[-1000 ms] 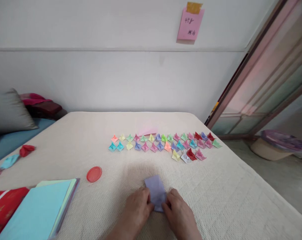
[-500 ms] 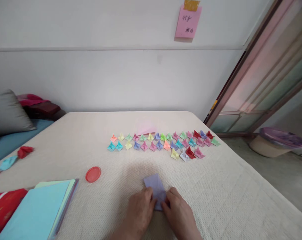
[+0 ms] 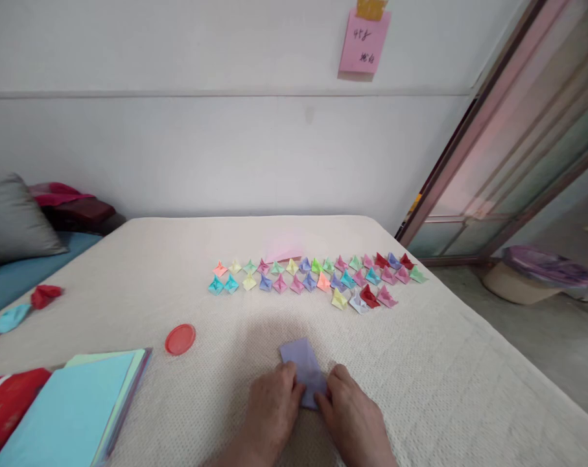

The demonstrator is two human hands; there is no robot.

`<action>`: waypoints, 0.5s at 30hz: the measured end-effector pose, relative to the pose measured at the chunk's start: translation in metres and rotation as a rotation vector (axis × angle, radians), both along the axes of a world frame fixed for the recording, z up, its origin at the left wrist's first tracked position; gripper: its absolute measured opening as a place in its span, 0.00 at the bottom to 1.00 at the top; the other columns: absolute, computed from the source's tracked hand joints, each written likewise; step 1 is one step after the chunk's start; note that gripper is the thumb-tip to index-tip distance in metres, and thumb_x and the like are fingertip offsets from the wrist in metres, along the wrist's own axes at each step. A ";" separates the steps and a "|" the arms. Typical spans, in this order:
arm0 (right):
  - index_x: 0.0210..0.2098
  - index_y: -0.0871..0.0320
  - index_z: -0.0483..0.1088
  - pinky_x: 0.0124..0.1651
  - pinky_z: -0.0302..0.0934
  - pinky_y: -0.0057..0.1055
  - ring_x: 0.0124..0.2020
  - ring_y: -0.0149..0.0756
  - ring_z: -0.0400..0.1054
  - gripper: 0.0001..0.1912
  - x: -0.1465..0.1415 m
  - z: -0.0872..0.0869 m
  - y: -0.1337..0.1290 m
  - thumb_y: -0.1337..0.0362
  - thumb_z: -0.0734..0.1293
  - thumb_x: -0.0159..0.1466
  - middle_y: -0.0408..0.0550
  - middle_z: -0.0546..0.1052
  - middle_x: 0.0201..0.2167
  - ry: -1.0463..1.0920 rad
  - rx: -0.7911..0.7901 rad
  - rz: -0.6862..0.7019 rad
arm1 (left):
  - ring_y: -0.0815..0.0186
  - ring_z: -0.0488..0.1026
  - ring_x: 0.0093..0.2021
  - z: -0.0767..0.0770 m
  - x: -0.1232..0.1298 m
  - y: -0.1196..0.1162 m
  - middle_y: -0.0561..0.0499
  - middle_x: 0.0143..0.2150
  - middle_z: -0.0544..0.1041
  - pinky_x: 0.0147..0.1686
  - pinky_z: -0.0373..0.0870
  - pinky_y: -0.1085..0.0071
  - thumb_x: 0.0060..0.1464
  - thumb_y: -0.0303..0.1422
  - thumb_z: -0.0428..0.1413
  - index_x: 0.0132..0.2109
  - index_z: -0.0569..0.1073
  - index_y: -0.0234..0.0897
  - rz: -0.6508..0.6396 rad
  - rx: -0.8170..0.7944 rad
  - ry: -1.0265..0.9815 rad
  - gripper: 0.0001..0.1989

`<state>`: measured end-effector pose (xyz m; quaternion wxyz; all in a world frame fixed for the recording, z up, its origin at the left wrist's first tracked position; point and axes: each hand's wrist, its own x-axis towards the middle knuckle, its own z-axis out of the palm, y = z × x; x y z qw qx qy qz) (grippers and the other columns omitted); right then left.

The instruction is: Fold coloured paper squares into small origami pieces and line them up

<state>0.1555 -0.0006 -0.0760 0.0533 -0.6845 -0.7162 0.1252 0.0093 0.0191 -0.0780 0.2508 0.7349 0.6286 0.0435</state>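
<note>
A folded piece of purple paper (image 3: 304, 364) lies on the pale textured cover near the front, slightly slanted. My left hand (image 3: 274, 405) grips its lower left edge, fingers curled with the thumb on the paper. On the other side my right hand (image 3: 349, 408) pinches the lower right edge, its fingers bent under. Beyond the hands stand rows of small folded paper figures (image 3: 280, 283) in many colours, with a few in a shorter front row, among them a dark red one (image 3: 370, 296).
At the left are a red round lid (image 3: 180, 339), a stack of coloured paper (image 3: 70, 408) and a red packet (image 3: 11, 402). Farther left lie crumpled-looking red (image 3: 45, 296) and blue paper pieces (image 3: 11, 318). A pink sheet (image 3: 284, 250) lies behind the rows; a bin (image 3: 537, 275) stands right.
My right hand has shifted very slightly to the right along the paper's edge. The left hand and the purple paper look almost the same; the view has moved a little.
</note>
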 end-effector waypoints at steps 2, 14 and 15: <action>0.30 0.58 0.70 0.32 0.64 0.32 0.36 0.40 0.73 0.07 0.001 0.001 0.001 0.71 0.61 0.61 0.50 0.74 0.35 -0.011 0.003 0.006 | 0.61 0.73 0.38 -0.001 0.000 0.000 0.49 0.37 0.78 0.34 0.60 0.68 0.57 0.34 0.49 0.37 0.71 0.39 0.000 0.007 -0.002 0.07; 0.51 0.68 0.69 0.49 0.67 0.51 0.52 0.59 0.68 0.21 -0.046 -0.054 -0.045 0.77 0.58 0.59 0.68 0.73 0.51 -0.179 0.462 0.209 | 0.65 0.73 0.31 -0.001 -0.004 0.001 0.51 0.31 0.78 0.29 0.57 0.70 0.58 0.30 0.45 0.34 0.71 0.39 -0.009 0.029 -0.034 0.10; 0.51 0.67 0.70 0.49 0.67 0.52 0.52 0.59 0.68 0.21 -0.050 -0.059 -0.050 0.77 0.58 0.59 0.66 0.73 0.51 -0.189 0.457 0.181 | 0.65 0.73 0.31 -0.002 -0.004 0.001 0.51 0.32 0.78 0.29 0.57 0.70 0.58 0.30 0.46 0.34 0.71 0.39 -0.006 0.028 -0.030 0.09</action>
